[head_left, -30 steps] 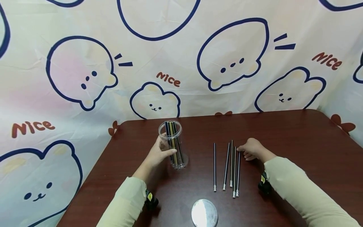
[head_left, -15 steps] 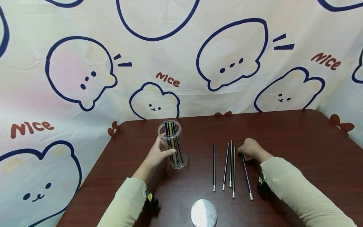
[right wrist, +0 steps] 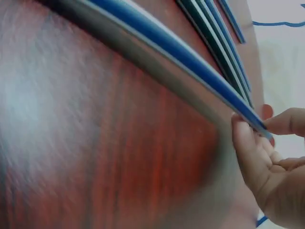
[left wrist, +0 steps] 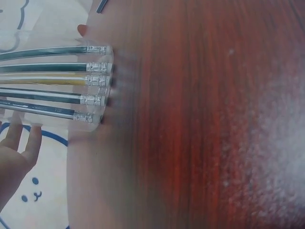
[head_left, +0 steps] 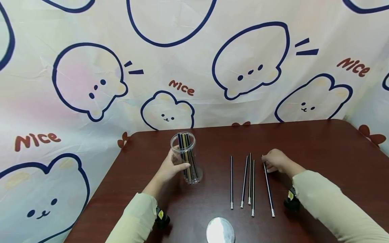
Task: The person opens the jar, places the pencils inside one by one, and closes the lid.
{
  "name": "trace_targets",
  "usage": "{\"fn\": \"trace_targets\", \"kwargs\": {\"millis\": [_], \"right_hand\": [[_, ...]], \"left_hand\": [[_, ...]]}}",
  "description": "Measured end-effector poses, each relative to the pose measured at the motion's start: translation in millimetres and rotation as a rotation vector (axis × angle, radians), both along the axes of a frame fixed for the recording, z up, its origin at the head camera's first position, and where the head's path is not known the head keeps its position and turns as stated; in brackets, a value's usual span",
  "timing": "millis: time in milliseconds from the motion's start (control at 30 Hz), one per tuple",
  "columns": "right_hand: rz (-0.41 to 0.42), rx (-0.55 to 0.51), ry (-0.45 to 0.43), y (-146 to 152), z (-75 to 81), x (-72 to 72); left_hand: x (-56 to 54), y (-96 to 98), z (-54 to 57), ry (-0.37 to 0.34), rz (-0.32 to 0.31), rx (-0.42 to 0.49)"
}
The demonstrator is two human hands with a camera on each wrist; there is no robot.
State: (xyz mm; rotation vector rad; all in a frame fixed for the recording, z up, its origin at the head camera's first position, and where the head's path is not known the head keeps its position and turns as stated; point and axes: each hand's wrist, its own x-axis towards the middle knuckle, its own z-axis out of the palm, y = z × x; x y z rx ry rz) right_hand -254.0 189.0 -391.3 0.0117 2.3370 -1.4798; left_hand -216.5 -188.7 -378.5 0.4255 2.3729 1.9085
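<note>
My left hand (head_left: 168, 169) holds a clear plastic jar (head_left: 175, 148) standing on the table at the centre-left. Inside it several pencils (head_left: 189, 163) stand with their metal-banded ends down, as the left wrist view shows on those pencils (left wrist: 57, 67). Between thumb and finger, my right hand (head_left: 278, 160) pinches the far end of a dark blue pencil (head_left: 268, 190). In the right wrist view that blue pencil (right wrist: 190, 69) slants toward the fingertips. Its banded end points toward me, right of several loose dark pencils (head_left: 253, 189) lying roughly parallel.
A round, shiny pale disc (head_left: 220, 231), lid-like, lies near the front of the brown table (head_left: 319, 152). Behind the table hangs a patterned cloth (head_left: 200, 60). Each wrist wears a small black device, such as the left camera (head_left: 162, 217).
The right hand has drawn the rightmost pencil away from the others, to the right, its near end swinging out most. The left hand and jar stay in place.
</note>
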Motion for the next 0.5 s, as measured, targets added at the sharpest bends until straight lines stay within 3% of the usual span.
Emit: {"fn": "trace_targets", "kwargs": {"millis": [133,500], "right_hand": [[-0.003,-0.111,0.059,8,6.7,-1.9],[-0.108,-0.183,0.156,-16,51.2,3.3]], "left_hand": [[1.2,0.6,-1.2,0.006,0.015,0.008],[-1.1,2.1,-1.8,0.005,0.042,0.001]]}}
